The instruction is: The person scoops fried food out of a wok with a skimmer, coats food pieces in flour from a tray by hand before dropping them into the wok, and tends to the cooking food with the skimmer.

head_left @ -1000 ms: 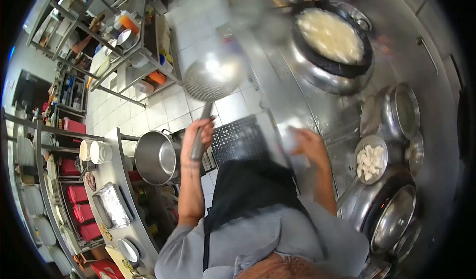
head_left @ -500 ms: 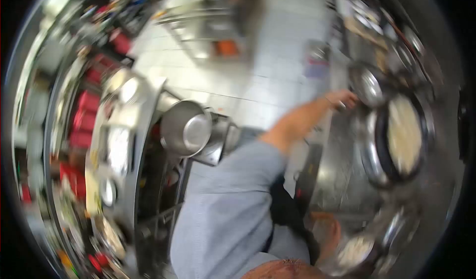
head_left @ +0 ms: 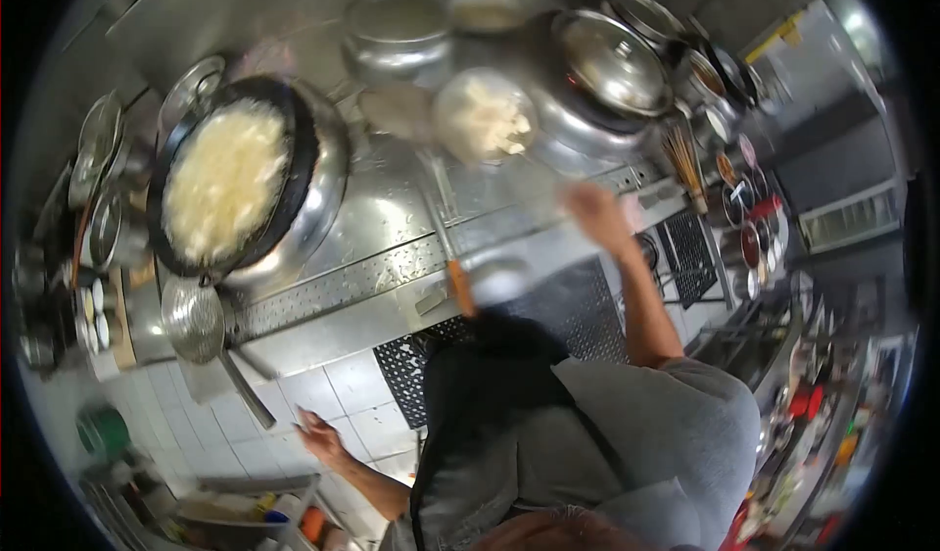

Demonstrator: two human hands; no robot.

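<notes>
My left hand (head_left: pixel 318 435) is in the air before the stove, fingers spread, with nothing in it. Close to it, apart from the fingers, is the handle end of a perforated skimmer (head_left: pixel 193 322), whose bowl rests by the wok's near rim. The dark wok (head_left: pixel 302 149) holds pale, foaming liquid. My right hand (head_left: pixel 597 216) is smeared by motion above the stove's front edge; its fingers cannot be made out. Between my hands lies a long wok ladle (head_left: pixel 397 110) with a wooden handle. A metal bowl (head_left: pixel 452 120) with pale pieces stands beside its head.
A lidded pan (head_left: pixel 612 61) sits at the back right, and a large pot (head_left: pixel 399 22) at the back middle. A bamboo brush (head_left: pixel 682 164) stands near the right end. Lower left are a green bucket (head_left: pixel 104 431) and a low trolley.
My view has swung round to face the stove. The left hand, earlier at the skimmer's handle, is now off it and open. The right hand has come up over the stove's edge.
</notes>
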